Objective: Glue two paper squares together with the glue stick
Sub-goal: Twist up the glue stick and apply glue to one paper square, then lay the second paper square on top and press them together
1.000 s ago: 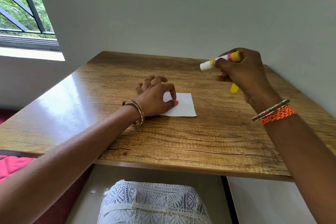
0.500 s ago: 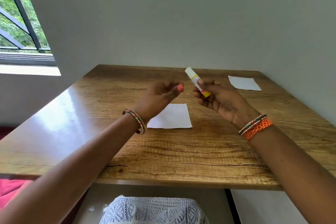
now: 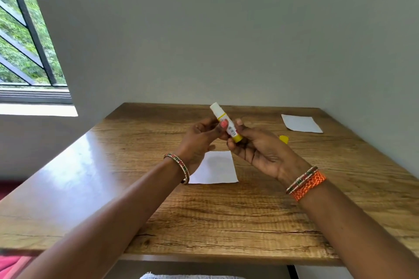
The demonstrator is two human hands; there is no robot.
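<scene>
The glue stick (image 3: 221,113) is uncapped, white with a yellow band and yellow base, tilted up-left above the table's middle. My right hand (image 3: 258,150) holds its yellow base end. My left hand (image 3: 199,140) pinches its body, thumb on the label. One white paper square (image 3: 217,169) lies flat on the wooden table (image 3: 226,210) below my hands. A second white paper square (image 3: 300,123) lies at the far right. The yellow cap (image 3: 284,138) rests on the table between that square and my right hand.
A grey wall closes the table's far and right sides. A barred window (image 3: 25,36) is at the upper left. The table's front edge runs near my lap.
My left hand left the paper square, rose and took hold of the glue stick. My right hand brought the stick from the right to the middle, tip up.
</scene>
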